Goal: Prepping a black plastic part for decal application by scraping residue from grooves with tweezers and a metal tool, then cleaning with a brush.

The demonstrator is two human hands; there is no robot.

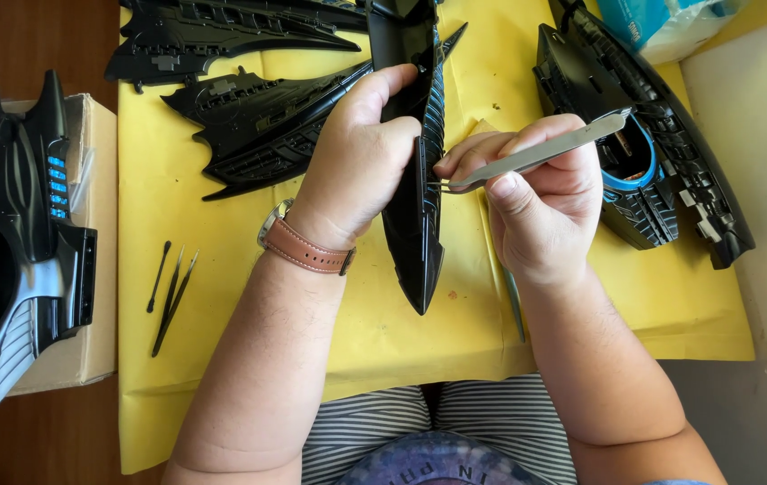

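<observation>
While both hands are meeting over the yellow sheet, the scene is reading as follows.

Left grip: the left hand [361, 166] is clamping its fingers around a long, glossy black fin-shaped panel [415, 180], thumb pressing on the panel's near face, and is holding it upright with its pointed tip hanging below the grip.

Right grip: the right hand [536, 202] is pinching silver tweezers [536, 153] between thumb and fingers; the grip is closed on them, and the tweezer tips are touching the ribbed edge of the panel just beside the left thumb.

Wrist: a brown leather watch strap [307, 250] is sitting just behind the left grip.

Under the grips: a yellow sheet [222, 359] is covering the bench, and both hands are hovering above it, not resting on it.

Beyond the left grip: two flat black wing-shaped parts [258, 126] are lying on the sheet, well apart from the fingers.

Outward of the left forearm: black tweezers [172, 301] and a thin black stick [159, 276] are lying side by side on the sheet.

Farther outward: a black model car body [15, 242] with blue slots is sitting on a cardboard box [92, 269].

Beyond the right grip: a black hull-shaped shell [662, 135] with a blue ring inside is lying near the tweezer handle.

Near the person: striped fabric [374, 427] is showing between the forearms.
</observation>
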